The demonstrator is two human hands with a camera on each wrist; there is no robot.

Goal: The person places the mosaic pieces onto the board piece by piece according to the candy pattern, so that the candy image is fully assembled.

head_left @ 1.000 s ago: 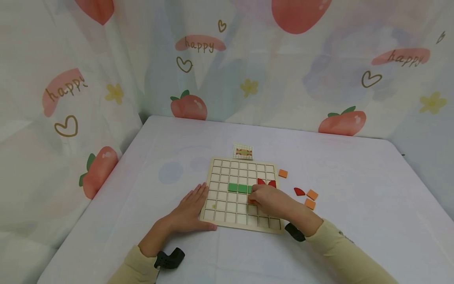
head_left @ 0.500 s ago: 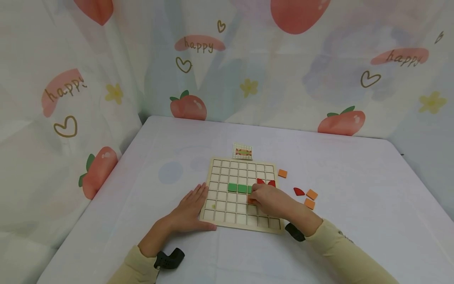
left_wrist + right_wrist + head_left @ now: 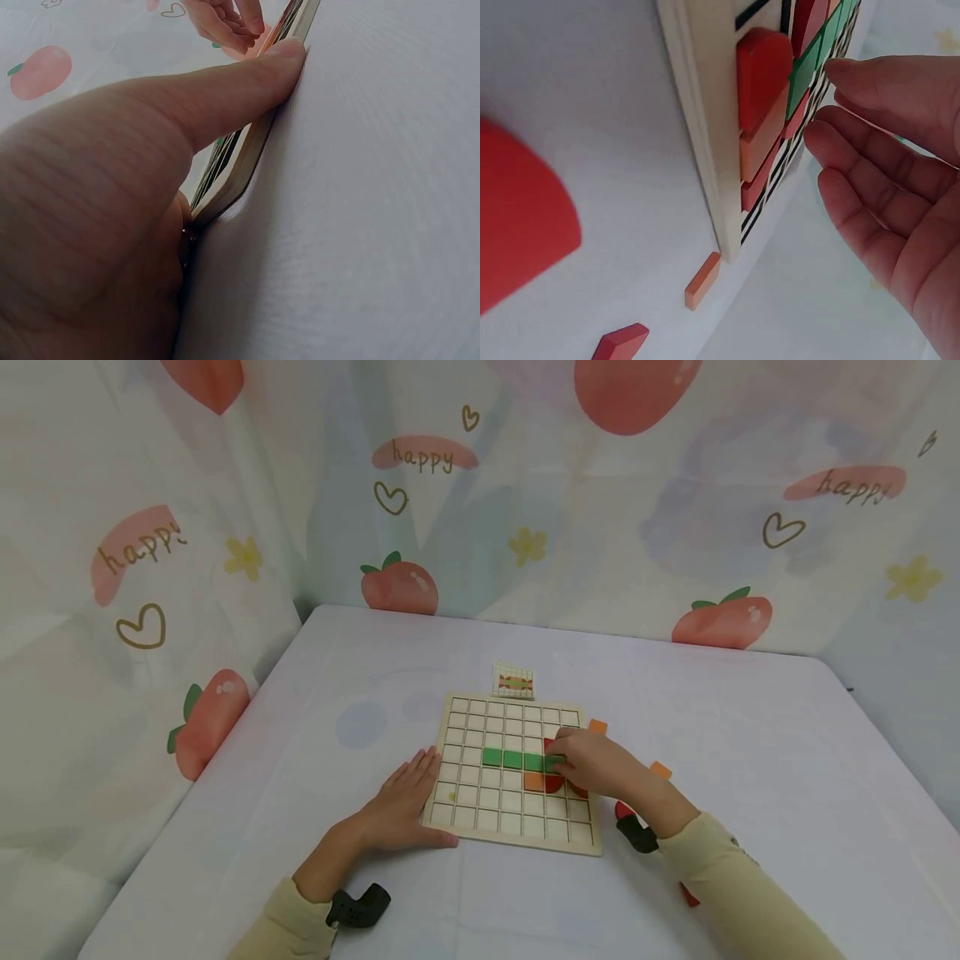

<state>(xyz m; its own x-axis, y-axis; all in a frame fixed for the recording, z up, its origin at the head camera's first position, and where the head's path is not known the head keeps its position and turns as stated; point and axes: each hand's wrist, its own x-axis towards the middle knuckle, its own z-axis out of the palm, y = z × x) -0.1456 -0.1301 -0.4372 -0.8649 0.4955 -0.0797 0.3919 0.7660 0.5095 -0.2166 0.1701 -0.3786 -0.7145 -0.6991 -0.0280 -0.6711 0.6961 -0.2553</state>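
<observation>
Head view, nearest first: a cream sleeve (image 3: 750, 885) partly hides a flat red piece (image 3: 690, 895), whose visible strip slants from far left to near right. A second flat red piece (image 3: 623, 810) lies on the white cloth-covered table (image 3: 517, 902), partly behind a black wrist device (image 3: 637, 836).

The left hand (image 3: 397, 806) lies at the near left corner of a pale, square wooden grid board (image 3: 517, 841), fingers straight and close together along its left side, thumb stretched along its near edge. The board sits nearly square to the person, its near edge slightly lower at the right.

On it, two rounded red pieces (image 3: 553, 784) lie in the row just nearer than the green one, beside a flat orange square tile (image 3: 533, 782). The row of four flat green square tiles (image 3: 513, 760) has its long axis running left to right, its right end a little nearer. The right hand (image 3: 600, 764) is over that end; the right wrist view shows its fingers loosely bent, thumb apart from them, pinching nothing visible.

Beyond the board's right side lie two loose orange square tiles (image 3: 597, 727). At the far edge, a small printed card (image 3: 513, 681) shows a sweet-like figure, also lengthwise left to right. Behind hangs a pale strawberry-patterned curtain (image 3: 465, 518).
</observation>
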